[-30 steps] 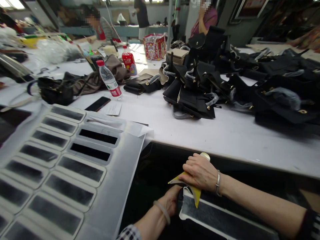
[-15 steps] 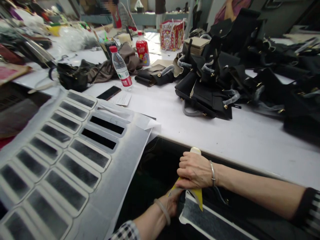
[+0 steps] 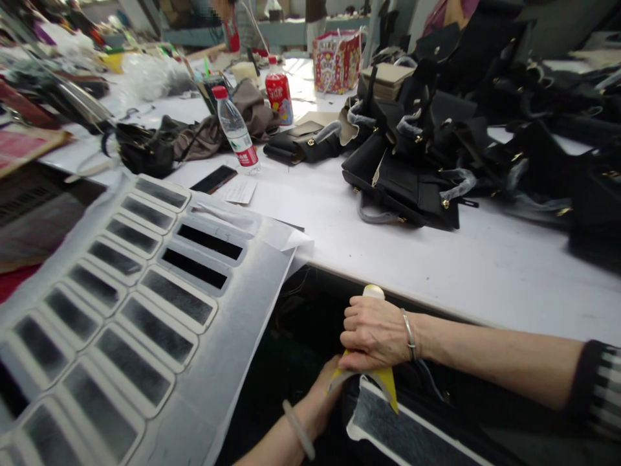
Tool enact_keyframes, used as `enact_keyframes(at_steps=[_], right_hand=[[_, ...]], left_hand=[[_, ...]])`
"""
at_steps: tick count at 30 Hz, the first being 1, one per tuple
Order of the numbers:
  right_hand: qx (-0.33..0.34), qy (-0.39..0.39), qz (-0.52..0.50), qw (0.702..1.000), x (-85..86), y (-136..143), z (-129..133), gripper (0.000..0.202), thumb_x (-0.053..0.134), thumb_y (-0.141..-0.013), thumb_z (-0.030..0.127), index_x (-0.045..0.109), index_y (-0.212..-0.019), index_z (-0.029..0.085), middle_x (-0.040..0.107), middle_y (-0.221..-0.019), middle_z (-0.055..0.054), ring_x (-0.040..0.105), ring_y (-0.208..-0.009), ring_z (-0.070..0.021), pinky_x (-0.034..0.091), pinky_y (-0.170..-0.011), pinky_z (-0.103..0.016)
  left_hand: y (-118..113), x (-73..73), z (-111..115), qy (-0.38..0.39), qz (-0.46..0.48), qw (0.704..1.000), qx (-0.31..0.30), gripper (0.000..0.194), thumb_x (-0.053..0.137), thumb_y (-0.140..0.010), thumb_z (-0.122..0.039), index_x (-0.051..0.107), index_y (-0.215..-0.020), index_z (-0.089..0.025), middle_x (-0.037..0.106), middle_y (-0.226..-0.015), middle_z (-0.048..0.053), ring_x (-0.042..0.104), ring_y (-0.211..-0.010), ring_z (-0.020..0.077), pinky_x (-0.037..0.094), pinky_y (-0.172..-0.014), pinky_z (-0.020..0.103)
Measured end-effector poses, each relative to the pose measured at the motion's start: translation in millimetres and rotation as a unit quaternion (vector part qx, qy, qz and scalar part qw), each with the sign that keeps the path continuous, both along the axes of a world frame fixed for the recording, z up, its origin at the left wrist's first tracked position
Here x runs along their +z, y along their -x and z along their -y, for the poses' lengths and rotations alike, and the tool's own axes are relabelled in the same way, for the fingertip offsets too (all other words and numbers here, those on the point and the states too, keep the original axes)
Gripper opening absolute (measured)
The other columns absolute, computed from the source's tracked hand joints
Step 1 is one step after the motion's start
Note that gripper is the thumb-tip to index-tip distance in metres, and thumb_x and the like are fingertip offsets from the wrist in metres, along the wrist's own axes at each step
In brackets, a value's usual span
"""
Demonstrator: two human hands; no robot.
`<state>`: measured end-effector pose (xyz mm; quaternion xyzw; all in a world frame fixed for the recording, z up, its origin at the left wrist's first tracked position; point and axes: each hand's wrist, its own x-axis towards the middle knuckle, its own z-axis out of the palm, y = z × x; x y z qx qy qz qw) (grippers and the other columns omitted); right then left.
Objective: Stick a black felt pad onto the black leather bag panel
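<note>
My right hand [image 3: 376, 333] is closed around a yellow tool [image 3: 387, 380] with a cream knob on top, its flat tip pressed on the end of a long dark strip with a white border [image 3: 402, 433]. My left hand [image 3: 326, 391] sits below it, mostly hidden under the right hand, and grips that end of the strip. Both hands are below the near edge of the white worktable [image 3: 436, 259].
A large white stencil sheet [image 3: 145, 304] with several dark slots fills the lower left. On the table lie black handbags [image 3: 407, 175], a water bottle [image 3: 236, 133], a red can [image 3: 279, 97], a phone [image 3: 213, 179], a paper slip. Other people stand at the far end.
My view has swung slightly left and down. My right hand with the yellow tool shifted a little left along the strip's end, and my left hand slid further beneath it.
</note>
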<state>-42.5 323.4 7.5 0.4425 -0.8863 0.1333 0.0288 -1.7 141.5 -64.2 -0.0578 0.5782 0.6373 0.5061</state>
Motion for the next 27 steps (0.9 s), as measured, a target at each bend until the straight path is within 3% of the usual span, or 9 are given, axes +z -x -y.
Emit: enact_keyframes(at_steps=[3, 4, 7, 8, 10, 13, 16, 22, 27], right_hand=[[0.001, 0.001, 0.0, 1.0, -0.1, 0.4, 0.9, 0.044, 0.056, -0.094, 0.051, 0.058, -0.063, 0.02, 0.061, -0.056, -0.001, 0.051, -0.056, -0.0148, 0.027, -0.064, -0.035], [0.002, 0.002, 0.001, 1.0, 0.1, 0.5, 0.9, 0.043, 0.055, -0.094, 0.05, 0.059, -0.064, 0.02, 0.061, -0.056, -0.001, 0.051, -0.056, -0.0149, 0.027, -0.064, -0.035], [0.003, 0.001, 0.002, 1.0, 0.9, 0.2, 0.4, 0.042, 0.053, -0.096, 0.05, 0.06, -0.067, 0.02, 0.062, -0.058, -0.001, 0.051, -0.057, -0.0154, 0.027, -0.064, -0.035], [0.003, 0.0, 0.003, 1.0, 1.1, -0.1, 0.2, 0.043, 0.052, -0.096, 0.049, 0.059, -0.066, 0.02, 0.062, -0.058, -0.001, 0.051, -0.057, -0.0156, 0.026, -0.064, -0.035], [0.002, -0.002, 0.002, 1.0, 1.3, -1.0, 0.0, 0.045, 0.048, -0.099, 0.047, 0.057, -0.064, 0.02, 0.062, -0.058, -0.002, 0.05, -0.057, -0.0156, 0.026, -0.064, -0.035], [-0.001, -0.003, 0.002, 1.0, 0.4, -3.0, 0.2, 0.047, 0.043, -0.101, 0.044, 0.056, -0.063, 0.02, 0.061, -0.058, -0.002, 0.049, -0.057, -0.0156, 0.026, -0.065, -0.035], [-0.004, 0.0, 0.002, 1.0, -1.0, -5.8, -0.6, 0.047, 0.042, -0.102, 0.043, 0.056, -0.063, 0.02, 0.061, -0.058, -0.002, 0.049, -0.058, -0.0157, 0.026, -0.066, -0.035], [-0.023, -0.005, 0.009, 1.0, -0.7, -13.2, -4.8, 0.046, 0.04, -0.103, 0.04, 0.056, -0.064, 0.02, 0.061, -0.059, -0.002, 0.048, -0.058, -0.0166, 0.026, -0.066, -0.036], [-0.036, -0.013, 0.015, 0.999, 3.6, -17.2, -3.8, 0.046, 0.038, -0.103, 0.039, 0.055, -0.064, 0.02, 0.061, -0.059, -0.002, 0.048, -0.057, -0.0163, 0.025, -0.065, -0.036]], left_hand=[[6.4, 27.7, 24.1, 0.036, -0.084, 0.993, 0.075, 0.06, 0.046, -0.093, -0.06, 0.055, -0.132, -0.016, 0.062, -0.133, 0.011, 0.049, -0.13, 0.0303, 0.035, -0.112, 0.04], [7.0, 38.5, 30.7, 0.04, -0.125, 0.989, 0.075, 0.064, 0.04, -0.096, -0.06, 0.047, -0.141, -0.016, 0.056, -0.141, 0.012, 0.045, -0.136, 0.0289, 0.03, -0.117, 0.041], [5.3, 67.5, 38.9, 0.06, -0.244, 0.965, -0.077, 0.071, 0.043, -0.096, -0.055, 0.03, -0.153, -0.015, 0.041, -0.155, 0.015, 0.037, -0.143, 0.0282, 0.023, -0.121, 0.045], [4.5, 74.6, 38.0, 0.068, -0.272, 0.951, -0.133, 0.071, 0.047, -0.095, -0.052, 0.029, -0.154, -0.016, 0.04, -0.155, 0.015, 0.036, -0.144, 0.029, 0.024, -0.121, 0.046], [4.0, 84.8, 33.0, 0.082, -0.314, 0.927, -0.187, 0.063, 0.052, -0.093, -0.044, 0.038, -0.149, -0.018, 0.045, -0.152, 0.015, 0.04, -0.141, 0.0303, 0.028, -0.119, 0.048], [6.4, 93.8, 25.0, 0.094, -0.353, 0.906, -0.212, 0.043, 0.049, -0.094, -0.035, 0.053, -0.134, -0.019, 0.059, -0.138, 0.014, 0.049, -0.133, 0.0294, 0.031, -0.118, 0.048], [9.0, 99.3, 20.8, 0.115, -0.368, 0.887, -0.254, 0.035, 0.043, -0.096, -0.032, 0.056, -0.123, -0.015, 0.065, -0.125, 0.015, 0.057, -0.124, 0.0275, 0.031, -0.117, 0.049], [7.7, 100.4, 17.0, 0.133, -0.383, 0.864, -0.3, 0.031, 0.036, -0.098, -0.027, 0.052, -0.12, -0.013, 0.067, -0.122, 0.014, 0.062, -0.116, 0.0235, 0.022, -0.121, 0.047], [6.9, 99.1, 17.8, 0.149, -0.366, 0.863, -0.313, 0.034, 0.034, -0.1, -0.034, 0.055, -0.119, -0.015, 0.071, -0.115, 0.012, 0.066, -0.107, 0.0242, 0.02, -0.121, 0.043]])
